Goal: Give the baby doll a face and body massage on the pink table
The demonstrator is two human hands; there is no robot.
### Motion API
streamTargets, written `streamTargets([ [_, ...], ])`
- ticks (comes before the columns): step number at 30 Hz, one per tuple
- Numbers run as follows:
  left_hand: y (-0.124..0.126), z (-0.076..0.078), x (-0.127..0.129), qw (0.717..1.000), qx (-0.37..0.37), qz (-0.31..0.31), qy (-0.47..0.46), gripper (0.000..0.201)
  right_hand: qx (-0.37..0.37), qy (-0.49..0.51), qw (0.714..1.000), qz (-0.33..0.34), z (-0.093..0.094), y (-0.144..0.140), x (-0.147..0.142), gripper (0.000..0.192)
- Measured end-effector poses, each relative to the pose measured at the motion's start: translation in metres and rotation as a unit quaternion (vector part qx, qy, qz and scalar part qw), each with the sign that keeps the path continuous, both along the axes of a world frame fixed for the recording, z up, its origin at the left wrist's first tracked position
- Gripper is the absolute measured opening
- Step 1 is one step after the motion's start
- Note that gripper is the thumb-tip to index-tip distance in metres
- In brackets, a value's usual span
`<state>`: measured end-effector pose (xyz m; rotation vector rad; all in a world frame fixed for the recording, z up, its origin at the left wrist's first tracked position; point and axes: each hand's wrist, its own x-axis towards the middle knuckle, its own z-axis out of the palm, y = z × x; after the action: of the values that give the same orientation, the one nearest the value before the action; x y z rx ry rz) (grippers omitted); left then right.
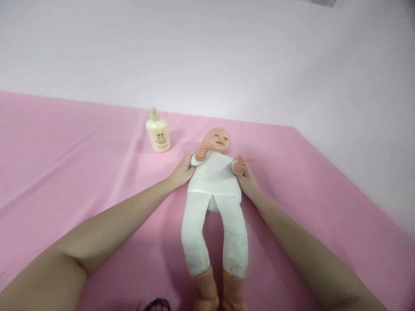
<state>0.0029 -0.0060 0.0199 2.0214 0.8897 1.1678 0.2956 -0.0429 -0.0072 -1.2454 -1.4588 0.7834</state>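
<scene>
As it lies face-up, doll [214, 181] between both grips, left hand [182, 172], right hand [249, 182].

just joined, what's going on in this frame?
A person has both bare hands on a baby doll lying face up on a pink sheet. The left hand cups the doll's side by its shoulder; the right hand rests against the other side, under the doll's raised arm. The doll wears a white bodysuit and leggings, legs pointing toward the person. A cream lotion bottle stands upright on the sheet, apart from the doll, to the left of its head.
</scene>
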Motion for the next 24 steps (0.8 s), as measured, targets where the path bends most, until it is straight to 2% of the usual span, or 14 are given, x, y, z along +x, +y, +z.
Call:
streamTargets([
  [3, 0.0006, -0.0012, -0.0005, 1.000, -0.020, 0.001, -0.013, 0.044, -0.009, 0.005, 1.000, 0.006, 0.0013, -0.0007, -0.0004, 0.060],
  [15, 0.0015, -0.0017, -0.0003, 1.000, -0.013, 0.002, -0.015, 0.044, -0.008, 0.005, 1.000, 0.007, 0.0070, -0.0047, -0.0031, 0.056],
  [24, 0.0019, -0.0018, 0.0000, 1.000, -0.011, 0.003, -0.016, 0.044, -0.010, 0.016, 1.000, 0.004, 0.0015, -0.0010, -0.0013, 0.055],
])
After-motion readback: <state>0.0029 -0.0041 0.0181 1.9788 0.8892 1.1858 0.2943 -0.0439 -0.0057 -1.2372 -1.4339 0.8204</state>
